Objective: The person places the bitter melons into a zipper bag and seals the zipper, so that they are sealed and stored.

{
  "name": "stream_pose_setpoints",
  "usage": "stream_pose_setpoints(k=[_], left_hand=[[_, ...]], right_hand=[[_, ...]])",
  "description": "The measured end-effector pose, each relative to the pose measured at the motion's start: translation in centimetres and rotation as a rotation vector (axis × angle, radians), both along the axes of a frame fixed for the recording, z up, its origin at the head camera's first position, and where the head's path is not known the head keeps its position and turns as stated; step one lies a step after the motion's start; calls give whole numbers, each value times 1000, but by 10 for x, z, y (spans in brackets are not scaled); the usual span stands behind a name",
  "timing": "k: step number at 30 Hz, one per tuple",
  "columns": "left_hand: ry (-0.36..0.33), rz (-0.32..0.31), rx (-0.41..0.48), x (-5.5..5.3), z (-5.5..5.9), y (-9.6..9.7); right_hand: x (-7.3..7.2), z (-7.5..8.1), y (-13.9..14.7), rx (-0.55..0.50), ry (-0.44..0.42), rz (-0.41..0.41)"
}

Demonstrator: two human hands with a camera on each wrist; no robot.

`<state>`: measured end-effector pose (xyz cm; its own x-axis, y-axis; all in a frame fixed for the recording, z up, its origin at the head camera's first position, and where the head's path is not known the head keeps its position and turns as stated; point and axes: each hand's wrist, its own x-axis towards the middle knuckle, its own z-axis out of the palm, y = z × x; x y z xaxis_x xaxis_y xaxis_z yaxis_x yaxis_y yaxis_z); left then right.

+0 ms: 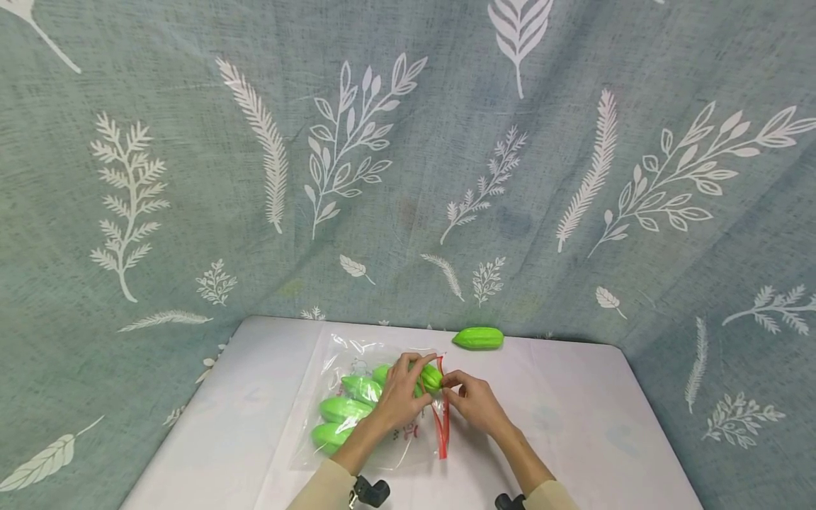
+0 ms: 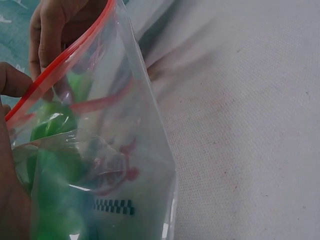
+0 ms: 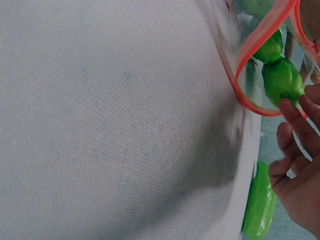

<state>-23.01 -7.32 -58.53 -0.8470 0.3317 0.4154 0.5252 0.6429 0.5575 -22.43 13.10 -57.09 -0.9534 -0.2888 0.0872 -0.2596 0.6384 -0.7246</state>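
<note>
A clear zip bag point(image 1: 408, 453) with a red zip strip lies on the table, several green ridged gourds point(image 1: 344, 409) inside it. My left hand point(image 1: 398, 397) grips the bag's mouth, its thumb at the red strip in the left wrist view. At that mouth, one green gourd point(image 3: 283, 82) lies mostly within the bag, its end facing out. My right hand point(image 1: 477, 404) touches this end with its fingertips point(image 3: 287, 106), the fingers fairly straight in the right wrist view. Through the film, the left wrist view shows the gourd point(image 2: 55, 120) blurred.
Another green gourd point(image 1: 478, 338) lies loose at the table's back edge, beyond the bag. A white cloth covers the table point(image 1: 574, 418). Behind it hangs a grey-green curtain point(image 1: 408, 212) with white leaf prints.
</note>
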Motion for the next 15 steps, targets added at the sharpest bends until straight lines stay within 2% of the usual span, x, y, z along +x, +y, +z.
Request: stream_pose_setpoints(k=[15], left_hand=[[6, 1, -7, 2, 3, -1]], right_hand=[[0, 3, -1, -6, -67, 98]])
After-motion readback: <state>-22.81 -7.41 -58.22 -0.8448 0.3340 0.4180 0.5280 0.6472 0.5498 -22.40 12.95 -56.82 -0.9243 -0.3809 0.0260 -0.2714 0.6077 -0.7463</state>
